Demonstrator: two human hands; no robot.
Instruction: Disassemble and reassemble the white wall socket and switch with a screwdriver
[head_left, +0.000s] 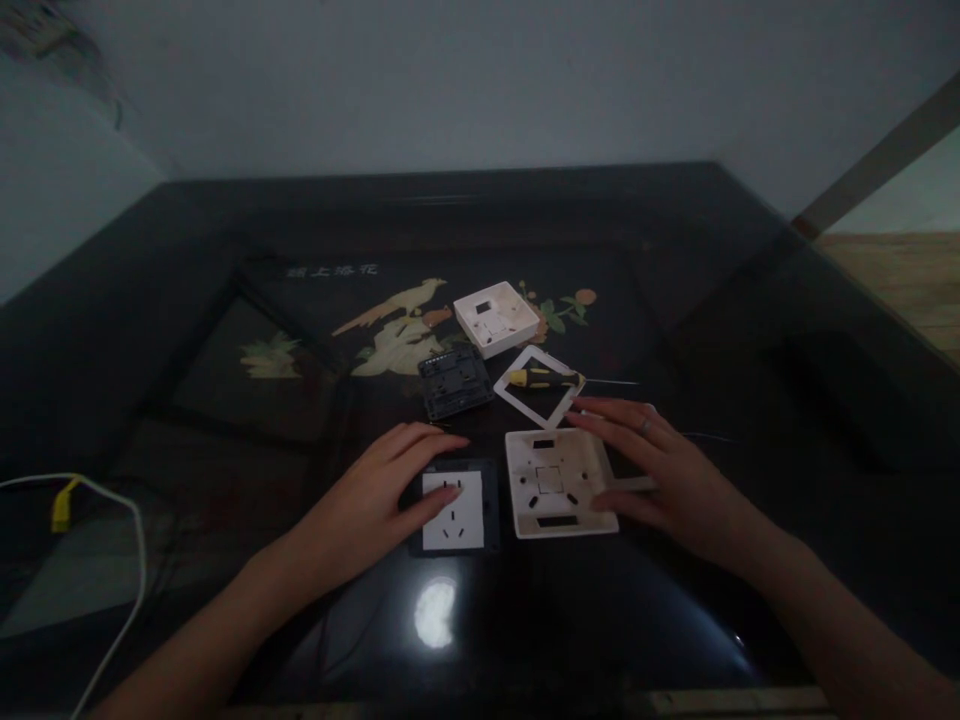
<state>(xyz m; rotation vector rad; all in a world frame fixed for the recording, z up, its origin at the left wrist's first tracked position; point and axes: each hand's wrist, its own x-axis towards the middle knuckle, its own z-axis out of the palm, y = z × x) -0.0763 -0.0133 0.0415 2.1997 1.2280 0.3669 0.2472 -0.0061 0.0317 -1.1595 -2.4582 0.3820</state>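
My left hand rests over a wall socket panel with a white face and dark frame. Its thumb lies on the white face, and its fingers stretch apart past the panel's upper edge. Beside the panel sits a white square mounting box, open side up. My right hand is at that box's right side, thumb touching the rim and fingers spread over its upper right corner. Just beyond those fingertips, a white square frame lies under a yellow-and-black screwdriver. Neither hand is closed around anything.
Farther back lie a dark square socket part, underside up, and a second white mounting box. On the left a white cable with a yellow tag runs across the glossy black table. A wall borders the far edge.
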